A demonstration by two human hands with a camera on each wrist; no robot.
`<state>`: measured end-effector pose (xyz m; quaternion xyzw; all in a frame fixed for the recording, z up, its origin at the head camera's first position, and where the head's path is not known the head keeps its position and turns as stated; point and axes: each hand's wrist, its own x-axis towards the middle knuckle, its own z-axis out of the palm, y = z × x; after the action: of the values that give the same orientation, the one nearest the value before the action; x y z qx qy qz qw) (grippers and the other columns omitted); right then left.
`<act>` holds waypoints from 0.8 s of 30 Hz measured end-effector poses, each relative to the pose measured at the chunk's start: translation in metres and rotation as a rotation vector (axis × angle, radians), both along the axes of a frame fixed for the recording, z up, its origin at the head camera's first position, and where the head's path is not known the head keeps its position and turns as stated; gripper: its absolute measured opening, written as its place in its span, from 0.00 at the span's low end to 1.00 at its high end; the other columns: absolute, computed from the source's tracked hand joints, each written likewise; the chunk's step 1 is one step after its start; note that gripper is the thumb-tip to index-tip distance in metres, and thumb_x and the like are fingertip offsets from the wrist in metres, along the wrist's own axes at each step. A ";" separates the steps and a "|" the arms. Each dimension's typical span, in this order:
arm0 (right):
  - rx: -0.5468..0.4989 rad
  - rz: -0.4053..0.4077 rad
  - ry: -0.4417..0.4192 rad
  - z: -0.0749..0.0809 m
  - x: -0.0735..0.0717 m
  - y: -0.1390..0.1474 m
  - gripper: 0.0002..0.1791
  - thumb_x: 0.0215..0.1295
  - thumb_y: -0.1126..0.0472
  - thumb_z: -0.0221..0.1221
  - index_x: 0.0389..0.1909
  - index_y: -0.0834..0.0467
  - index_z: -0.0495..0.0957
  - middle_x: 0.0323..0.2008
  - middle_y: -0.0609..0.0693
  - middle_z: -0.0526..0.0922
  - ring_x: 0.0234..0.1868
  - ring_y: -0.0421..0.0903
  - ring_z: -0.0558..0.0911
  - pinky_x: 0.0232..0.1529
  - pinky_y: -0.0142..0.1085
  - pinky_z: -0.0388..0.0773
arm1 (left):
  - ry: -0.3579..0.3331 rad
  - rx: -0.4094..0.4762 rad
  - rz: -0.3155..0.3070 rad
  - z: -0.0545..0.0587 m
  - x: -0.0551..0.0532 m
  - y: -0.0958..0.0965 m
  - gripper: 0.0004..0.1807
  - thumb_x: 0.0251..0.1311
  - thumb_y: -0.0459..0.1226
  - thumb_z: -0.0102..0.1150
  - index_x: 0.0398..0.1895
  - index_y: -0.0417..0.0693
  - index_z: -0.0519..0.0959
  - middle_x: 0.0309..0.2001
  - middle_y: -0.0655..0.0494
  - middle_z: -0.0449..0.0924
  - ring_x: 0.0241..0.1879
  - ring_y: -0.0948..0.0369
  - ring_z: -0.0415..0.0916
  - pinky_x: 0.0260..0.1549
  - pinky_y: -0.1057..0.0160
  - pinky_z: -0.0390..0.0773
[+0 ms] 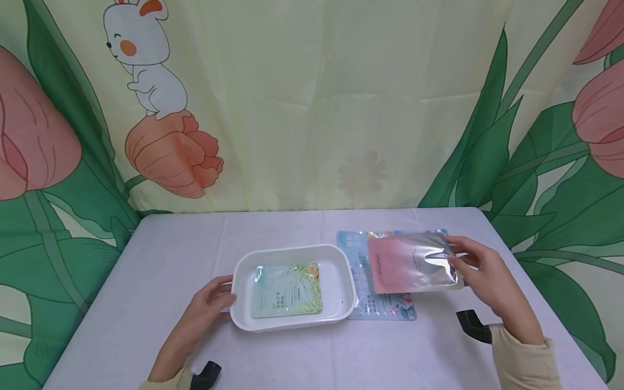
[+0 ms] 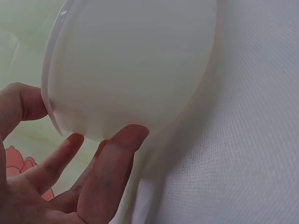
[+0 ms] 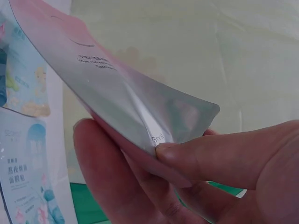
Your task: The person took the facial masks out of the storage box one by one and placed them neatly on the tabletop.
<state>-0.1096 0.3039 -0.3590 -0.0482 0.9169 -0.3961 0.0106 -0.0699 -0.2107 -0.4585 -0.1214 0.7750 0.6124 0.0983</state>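
Note:
My right hand (image 1: pixel 492 276) pinches a pink-and-silver sheet mask packet (image 1: pixel 404 262) by its silver end, thumb on the printed face. The packet is raised over two blue sheet mask packets (image 1: pixel 365 309), hiding much of them. In the right wrist view the held packet (image 3: pixel 112 88) bows slightly, its fold running toward the thumb. My left hand (image 1: pixel 202 309) grips the left end of a white tray (image 1: pixel 292 325), fingers at its rim and end wall (image 2: pixel 126 70). A green sheet mask packet (image 1: pixel 287 290) with yellow flowers lies flat in the tray.
A white cloth (image 1: pixel 195 249) covers the table. Behind it hangs a pale yellow curtain (image 1: pixel 292 108) printed with tulips, leaves and a rabbit. The blue packets lie against the tray's right side.

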 end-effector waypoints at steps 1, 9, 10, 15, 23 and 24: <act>0.002 -0.001 -0.002 0.000 0.000 0.001 0.26 0.74 0.65 0.53 0.70 0.65 0.64 0.59 0.71 0.71 0.55 0.71 0.76 0.35 0.33 0.85 | 0.000 0.001 0.000 0.000 0.000 0.000 0.30 0.66 0.41 0.60 0.69 0.49 0.66 0.63 0.41 0.73 0.51 0.53 0.81 0.41 0.59 0.86; 0.014 -0.020 -0.053 -0.007 0.002 0.011 0.27 0.74 0.65 0.53 0.71 0.66 0.62 0.60 0.72 0.70 0.55 0.70 0.77 0.34 0.32 0.84 | 0.001 0.009 -0.001 0.000 0.000 0.000 0.30 0.66 0.41 0.60 0.69 0.48 0.66 0.63 0.40 0.73 0.51 0.53 0.81 0.42 0.59 0.86; 0.018 -0.025 -0.062 -0.008 0.002 0.012 0.28 0.74 0.64 0.53 0.71 0.66 0.62 0.60 0.72 0.70 0.55 0.69 0.77 0.33 0.33 0.84 | 0.001 0.011 -0.001 0.000 0.000 0.000 0.30 0.66 0.41 0.60 0.69 0.48 0.66 0.63 0.40 0.73 0.51 0.53 0.81 0.42 0.59 0.86; 0.036 -0.040 -0.083 -0.015 0.003 0.021 0.28 0.73 0.65 0.54 0.71 0.67 0.61 0.59 0.74 0.70 0.53 0.68 0.78 0.33 0.33 0.85 | 0.008 0.009 -0.003 0.000 0.000 0.000 0.29 0.66 0.40 0.60 0.69 0.48 0.67 0.62 0.40 0.73 0.50 0.53 0.81 0.42 0.58 0.86; 0.048 -0.059 -0.105 -0.024 0.004 0.034 0.29 0.73 0.66 0.54 0.71 0.69 0.60 0.58 0.75 0.70 0.48 0.58 0.81 0.31 0.34 0.85 | 0.005 -0.002 0.003 -0.001 0.000 0.000 0.29 0.65 0.40 0.60 0.68 0.48 0.67 0.62 0.40 0.74 0.50 0.53 0.81 0.42 0.58 0.86; 0.049 -0.062 -0.111 -0.025 0.003 0.035 0.29 0.73 0.66 0.54 0.71 0.69 0.60 0.58 0.75 0.70 0.48 0.58 0.81 0.32 0.34 0.85 | 0.004 -0.002 0.003 -0.001 0.000 0.000 0.29 0.65 0.40 0.60 0.68 0.48 0.67 0.62 0.40 0.73 0.50 0.53 0.81 0.42 0.58 0.86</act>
<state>-0.1061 0.3391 -0.3843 0.0024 0.9253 -0.3758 0.0505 -0.0701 -0.2109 -0.4594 -0.1212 0.7757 0.6119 0.0957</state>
